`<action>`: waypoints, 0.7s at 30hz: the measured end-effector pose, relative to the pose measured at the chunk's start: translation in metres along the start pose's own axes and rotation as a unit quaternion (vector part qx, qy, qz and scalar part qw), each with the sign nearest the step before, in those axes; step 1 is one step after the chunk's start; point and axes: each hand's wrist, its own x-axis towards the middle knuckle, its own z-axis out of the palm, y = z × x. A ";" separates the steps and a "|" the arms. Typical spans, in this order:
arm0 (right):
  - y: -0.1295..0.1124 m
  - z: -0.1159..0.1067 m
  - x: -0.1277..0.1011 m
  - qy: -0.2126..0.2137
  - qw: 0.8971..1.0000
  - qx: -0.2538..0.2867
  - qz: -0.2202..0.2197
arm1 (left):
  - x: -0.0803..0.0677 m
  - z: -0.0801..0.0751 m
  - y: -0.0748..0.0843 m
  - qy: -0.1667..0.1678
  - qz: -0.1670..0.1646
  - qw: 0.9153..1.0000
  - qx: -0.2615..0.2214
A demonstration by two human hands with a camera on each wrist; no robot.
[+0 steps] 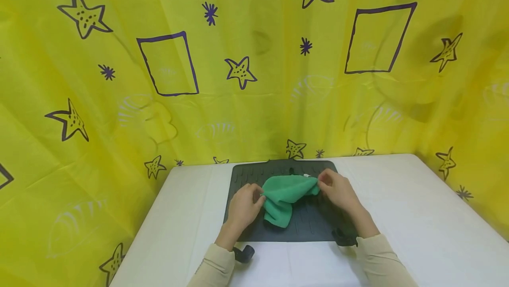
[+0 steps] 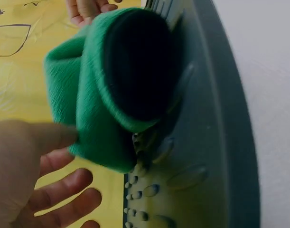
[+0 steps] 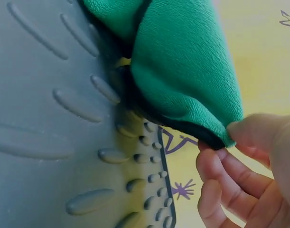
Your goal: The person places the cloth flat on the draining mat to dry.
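Green cloth (image 1: 287, 195), microfibre by its nap, hangs between my two hands over the dark ribbed mat (image 1: 246, 174) on the white tabletop (image 1: 417, 216). My left hand (image 1: 243, 205) pinches the cloth's left edge: in the left wrist view the thumb (image 2: 50, 135) presses into the fabric (image 2: 102, 95) while the other fingers lie loose below. My right hand (image 1: 338, 190) pinches the opposite corner, and the right wrist view shows thumb and forefinger (image 3: 251, 130) closed on the very tip of the cloth (image 3: 182, 61). Both grips are thus closed on the cloth.

The cloth is lifted at its upper edge, doubled over into a loose tube; its lower fold sags and seems to touch the mat near the middle. The mat's raised ribs and studs (image 3: 149, 180) lie bare around it. A yellow starred curtain (image 1: 119, 79) backs the scene.

Step in hand, as I judge it: holding the cloth up by two points, either spreading it or bringing it into a fold. The next move calls for keeping both pinches firm, drawing the hands apart to take out the sag, and lowering the cloth evenly so that the hanging fold does not bunch on the ribs.
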 end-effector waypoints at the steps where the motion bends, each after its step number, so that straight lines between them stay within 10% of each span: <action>1: 0.001 0.000 0.000 0.000 1.000 -0.001 0.003 | 0.000 -0.001 0.000 -0.013 -0.001 1.000 -0.005; 7: 0.010 -0.004 -0.002 -0.058 0.998 -0.003 0.022 | 0.001 -0.016 -0.003 -0.121 0.033 0.991 -0.049; 14: 0.017 -0.013 -0.005 -0.142 0.989 -0.043 0.025 | 0.003 -0.027 -0.008 -0.252 0.068 0.961 -0.091; 21: 0.013 -0.007 -0.006 -0.121 0.992 -0.044 0.008 | 0.002 -0.016 -0.009 -0.249 0.103 0.961 -0.060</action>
